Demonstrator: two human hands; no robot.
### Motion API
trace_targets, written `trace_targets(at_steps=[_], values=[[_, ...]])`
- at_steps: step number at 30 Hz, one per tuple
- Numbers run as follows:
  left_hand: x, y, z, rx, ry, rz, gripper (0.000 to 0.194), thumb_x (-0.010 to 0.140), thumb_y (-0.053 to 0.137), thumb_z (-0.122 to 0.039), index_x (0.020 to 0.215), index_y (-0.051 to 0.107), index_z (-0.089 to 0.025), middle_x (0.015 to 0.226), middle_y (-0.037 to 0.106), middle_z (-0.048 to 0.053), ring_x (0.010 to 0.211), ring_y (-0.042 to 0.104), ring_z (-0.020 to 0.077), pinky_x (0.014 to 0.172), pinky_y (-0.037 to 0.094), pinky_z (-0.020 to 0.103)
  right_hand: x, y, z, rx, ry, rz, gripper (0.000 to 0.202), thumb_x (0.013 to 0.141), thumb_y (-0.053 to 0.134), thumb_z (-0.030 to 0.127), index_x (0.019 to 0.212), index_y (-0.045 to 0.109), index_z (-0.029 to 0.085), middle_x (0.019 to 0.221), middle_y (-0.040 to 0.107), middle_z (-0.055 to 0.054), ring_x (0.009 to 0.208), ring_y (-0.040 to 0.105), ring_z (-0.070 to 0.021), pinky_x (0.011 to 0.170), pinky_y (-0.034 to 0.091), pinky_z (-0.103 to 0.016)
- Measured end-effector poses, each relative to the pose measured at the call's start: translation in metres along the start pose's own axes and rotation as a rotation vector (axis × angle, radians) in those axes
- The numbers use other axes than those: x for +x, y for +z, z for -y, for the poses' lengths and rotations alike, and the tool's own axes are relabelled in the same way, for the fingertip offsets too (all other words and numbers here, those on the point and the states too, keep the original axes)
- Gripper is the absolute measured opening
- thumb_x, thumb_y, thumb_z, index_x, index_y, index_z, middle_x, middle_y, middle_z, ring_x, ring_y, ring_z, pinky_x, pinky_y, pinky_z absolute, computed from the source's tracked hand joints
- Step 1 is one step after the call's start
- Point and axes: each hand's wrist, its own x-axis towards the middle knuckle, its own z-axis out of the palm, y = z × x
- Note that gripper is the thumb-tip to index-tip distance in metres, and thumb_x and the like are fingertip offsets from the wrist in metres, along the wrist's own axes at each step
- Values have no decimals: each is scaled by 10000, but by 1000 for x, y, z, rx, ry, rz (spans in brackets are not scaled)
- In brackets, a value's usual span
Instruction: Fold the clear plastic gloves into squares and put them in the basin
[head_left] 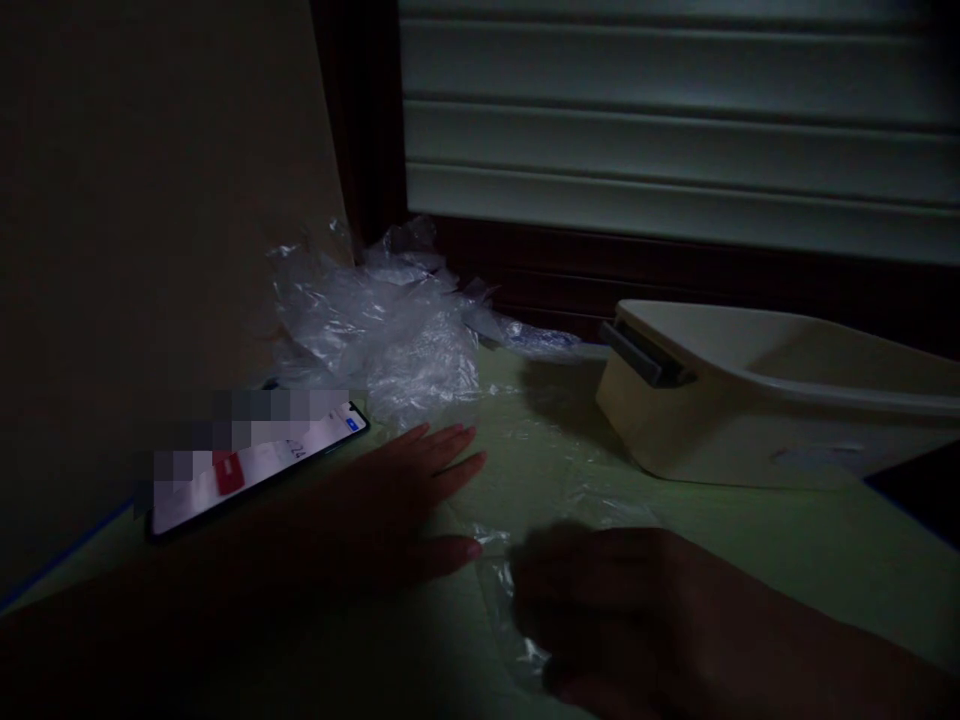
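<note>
Under both hands [480, 560], clear crinkled plastic sheet [517, 560]

dim, underexposed head view. the only strong light comes off the lit phone screen [255, 465], part of it pixelated. crumpled plastic film [382, 320] catches faint glints. both hands, left hand [390, 510] and right hand [600, 610], lie in deep, soft-edged shadow; the left wall is nearly black.

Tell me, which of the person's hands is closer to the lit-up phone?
Left. The left hand lies flat just right of the phone, almost touching it. The right hand rests farther right, on a clear plastic sheet.
</note>
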Motion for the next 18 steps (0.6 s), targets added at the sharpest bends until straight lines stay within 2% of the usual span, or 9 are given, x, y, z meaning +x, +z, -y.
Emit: trace_targets(at_steps=[5, 8, 12, 15, 18], values=[[-2, -1, -3, 68, 59, -55, 600, 864, 497, -437, 1338, 363, -95, 1423, 293, 177, 1314, 267, 294, 1069, 221, 476, -4, 12, 2, -94, -65, -142, 289, 908, 369, 111, 909, 656, 144, 844, 692, -85, 854, 625, -193, 751, 511, -310], [-3, -1, -7, 44, 128, -84, 503, 883, 478, -340, 1328, 382, -124, 1425, 314, 129, 1313, 283, 242, 1068, 267, 408, -7, 13, 3, -32, -29, -201, 265, 895, 395, 137, 925, 653, 187, 819, 696, -68, 842, 636, -180, 752, 517, -303], [-6, -2, -11, -116, 137, -68, 394, 882, 453, -231, 1271, 458, -167, 1360, 436, 75, 1249, 401, 186, 1031, 352, 315, -9, 12, 3, 142, 166, -278, 225, 828, 452, 132, 883, 655, 213, 771, 687, -39, 737, 646, -157, 653, 533, -249], [-8, -3, -11, -254, 114, -44, 439, 853, 529, -285, 1276, 450, -196, 1389, 394, 77, 1274, 363, 224, 1035, 350, 367, -11, 15, 0, 294, 332, -412, 169, 819, 472, 191, 796, 635, 227, 764, 677, -35, 660, 637, -153, 507, 508, -215], [-8, 2, -9, -386, 114, -87, 498, 807, 603, -351, 1263, 443, -230, 1404, 368, 79, 1292, 329, 244, 1040, 335, 406, -11, 20, -5, 538, 500, -481, 143, 834, 491, 287, 776, 601, 216, 700, 634, -17, 587, 594, -132, 453, 460, -196]])
